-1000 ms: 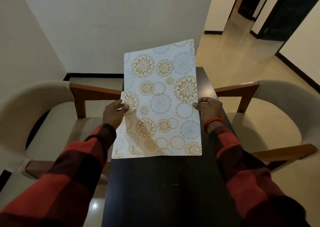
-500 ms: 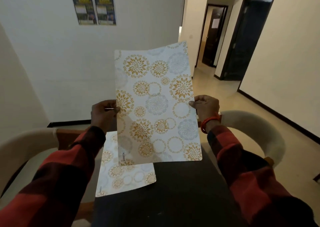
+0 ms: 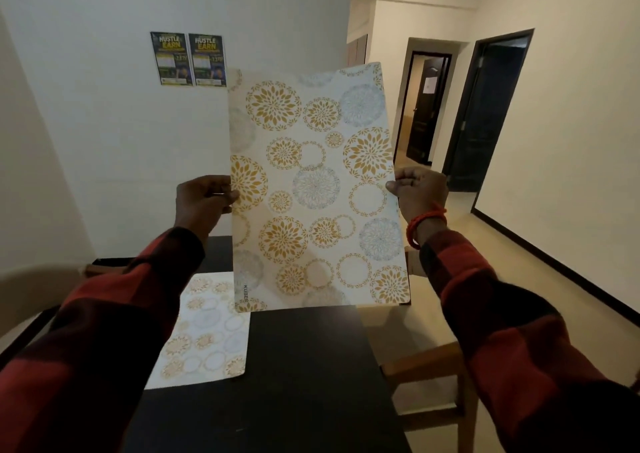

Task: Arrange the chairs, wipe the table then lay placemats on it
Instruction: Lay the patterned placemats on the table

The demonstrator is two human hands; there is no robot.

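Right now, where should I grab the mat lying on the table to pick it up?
Take the flat mat by its near-left corner, coming from the left side of the table. That corner seems to reach past the table's edge, so fingers could likely slip under it there. The rest lies flat on the top, and both hands, left and right, are busy pinching the raised mat.
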